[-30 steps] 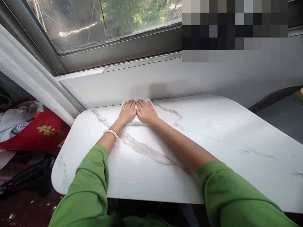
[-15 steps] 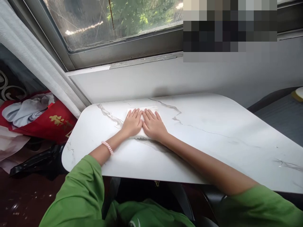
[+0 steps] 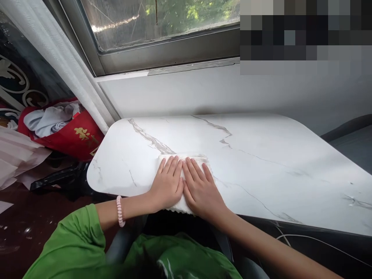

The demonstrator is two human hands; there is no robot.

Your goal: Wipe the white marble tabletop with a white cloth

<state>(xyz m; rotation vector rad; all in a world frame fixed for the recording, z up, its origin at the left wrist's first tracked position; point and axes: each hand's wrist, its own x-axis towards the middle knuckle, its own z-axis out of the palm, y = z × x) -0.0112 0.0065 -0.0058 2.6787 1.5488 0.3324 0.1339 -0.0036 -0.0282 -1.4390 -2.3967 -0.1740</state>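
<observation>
A folded white cloth [image 3: 186, 205] lies on the white marbled table [image 3: 261, 155], its lower end at the front edge. My left hand [image 3: 167, 184] rests flat on the cloth's left part, fingers stretched forward. Beside it my right hand [image 3: 202, 188] presses flat on the right part, fingers slightly spread. The two thumbs meet near the middle. Neither hand grips the cloth; much of it is hidden beneath them. A pink coiled band [image 3: 120, 211] circles my left wrist.
A red bag [image 3: 69, 135] stuffed with grey cloth stands left of the table, near a white curtain [image 3: 61, 50]. Behind the table are a wall [image 3: 174, 93] and a window [image 3: 174, 19]. A thin white cable [image 3: 314, 237] runs below the front edge.
Both hands and the cloth have slid together across the table toward my body, from near the back to the front edge. The camera view has shifted a little.
</observation>
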